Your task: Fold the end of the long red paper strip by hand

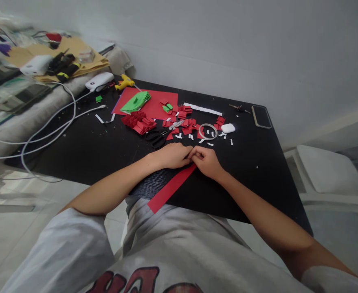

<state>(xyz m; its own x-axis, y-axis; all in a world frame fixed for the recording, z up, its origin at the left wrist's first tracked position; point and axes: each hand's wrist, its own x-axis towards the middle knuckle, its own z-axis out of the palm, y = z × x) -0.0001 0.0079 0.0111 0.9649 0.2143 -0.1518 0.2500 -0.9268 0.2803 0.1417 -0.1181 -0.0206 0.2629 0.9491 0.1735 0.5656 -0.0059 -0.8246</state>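
A long red paper strip [173, 186] slants from my hands down past the table's front edge toward my lap. My left hand [176, 155] and my right hand [205, 159] meet at its upper end, fingers closed around it and touching each other. The part of the strip between the fingers is hidden. Just beyond my hands lie several small folded red paper pieces [187, 127], scraps of white paper and a ring of clear tape [208, 132]. Black-handled scissors [157, 138] rest to the left of these.
Farther back are a red sheet [163, 99], a stack of green paper [136, 101], a pile of folded red pieces [138, 123] and a yellow glue gun [125, 82]. White cables [71, 116] cross the left side. A phone [261, 116], keys [239, 108] and white earbud case [228, 128] lie right.
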